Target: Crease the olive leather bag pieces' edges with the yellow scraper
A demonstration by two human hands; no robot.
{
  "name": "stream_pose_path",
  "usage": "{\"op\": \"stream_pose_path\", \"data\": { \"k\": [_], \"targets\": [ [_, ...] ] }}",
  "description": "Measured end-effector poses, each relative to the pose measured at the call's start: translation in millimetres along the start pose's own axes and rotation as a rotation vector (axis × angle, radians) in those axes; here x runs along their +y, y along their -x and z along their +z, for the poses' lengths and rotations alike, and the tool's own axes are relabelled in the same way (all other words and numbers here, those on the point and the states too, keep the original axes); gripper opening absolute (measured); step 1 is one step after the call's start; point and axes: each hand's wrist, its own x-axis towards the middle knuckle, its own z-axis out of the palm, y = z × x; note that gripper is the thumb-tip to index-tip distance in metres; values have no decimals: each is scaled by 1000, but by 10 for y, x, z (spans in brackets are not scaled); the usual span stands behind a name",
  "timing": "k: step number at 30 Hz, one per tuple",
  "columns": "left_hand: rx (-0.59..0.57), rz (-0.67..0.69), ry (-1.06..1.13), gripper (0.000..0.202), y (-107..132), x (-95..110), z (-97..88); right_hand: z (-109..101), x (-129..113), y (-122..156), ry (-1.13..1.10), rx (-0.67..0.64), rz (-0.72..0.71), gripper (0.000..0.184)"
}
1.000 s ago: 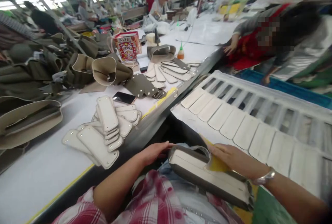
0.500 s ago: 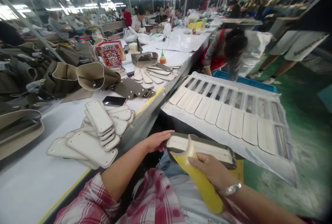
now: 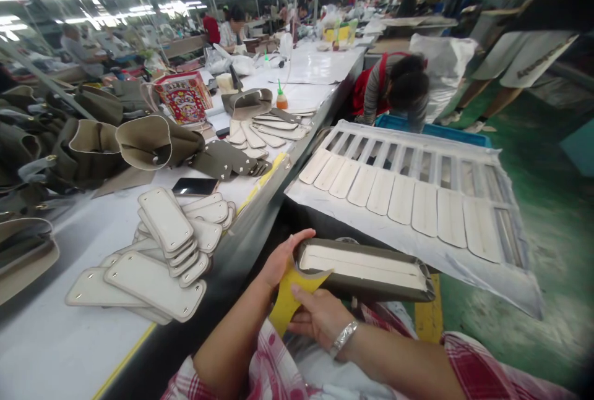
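Note:
An olive-grey bag body lies across my lap, its long cream strip facing up between raised edges. My left hand is closed round the bag's left end, some fingers hidden behind it. In my right hand is a stiff yellow sheet with a concave curved end, pinched between thumb and fingers. The sheet's curved end meets the bag's left end, close to my left palm. On the table to the left, cream panels with metal studs lie in a loose stack.
Beyond the bag, a white slotted board carries a row of cream strips. Olive bag bodies, a phone and a glue bottle are on the white table. A person bends over a blue crate.
My right hand and the yellow sheet have moved left, from across the bag to its left end. More of the cream strip shows. The view has shifted slightly right.

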Motion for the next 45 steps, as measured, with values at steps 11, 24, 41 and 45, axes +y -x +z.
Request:
{"op": "stream_pose_path", "data": {
  "k": [11, 24, 41, 45],
  "targets": [
    [-12, -215, -308, 54, -338, 173, 184, -183, -222, -59, -55, -101, 58, 39],
    [79, -102, -833, 39, -448, 141, 405, -426, -182, -198, -110, -114, 183, 39],
    [124, -144, -916, 48, -563, 98, 563, -462, -262, 104, -129, -22, 93, 36],
    [257, -243, -199, 62, -298, 87, 282, -653, -410, 401, 67, -23, -20, 35]
  ]
}}
